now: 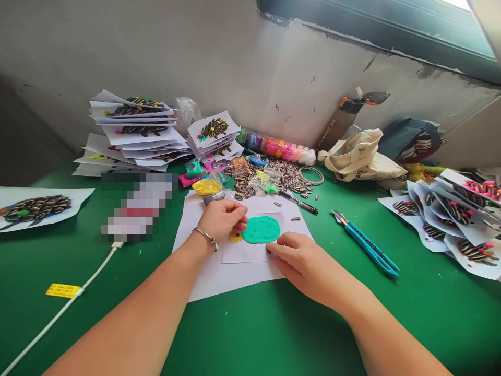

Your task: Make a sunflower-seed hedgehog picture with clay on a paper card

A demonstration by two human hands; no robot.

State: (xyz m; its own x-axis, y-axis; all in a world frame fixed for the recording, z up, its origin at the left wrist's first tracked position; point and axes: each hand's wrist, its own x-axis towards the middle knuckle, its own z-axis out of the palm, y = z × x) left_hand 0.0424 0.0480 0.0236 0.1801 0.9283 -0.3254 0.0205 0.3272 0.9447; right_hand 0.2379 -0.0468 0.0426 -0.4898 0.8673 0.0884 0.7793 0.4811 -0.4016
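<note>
A flat teal clay oval (261, 230) is pressed onto a small white sheet (242, 256), which lies on larger white paper (203, 282). A yellow clay piece (235, 238) with a dark dot touches the oval's left edge. Over that left edge my left hand (221, 219) is closed in a pinch; whatever its fingertips hold is hidden. My right hand (299, 256) rests at the oval's lower right, thumb and forefinger around a small dark piece (268, 250), probably clay. Faint pencil lines show below the oval.
Sunflower seeds (289, 175), bagged clay (207, 185) and a pen (299, 202) lie beyond the paper. A blue utility knife (366, 244) is at right with its blade tip out. Seed-picture stacks (144, 136) stand back left. A white cable (94, 279) crosses the left side.
</note>
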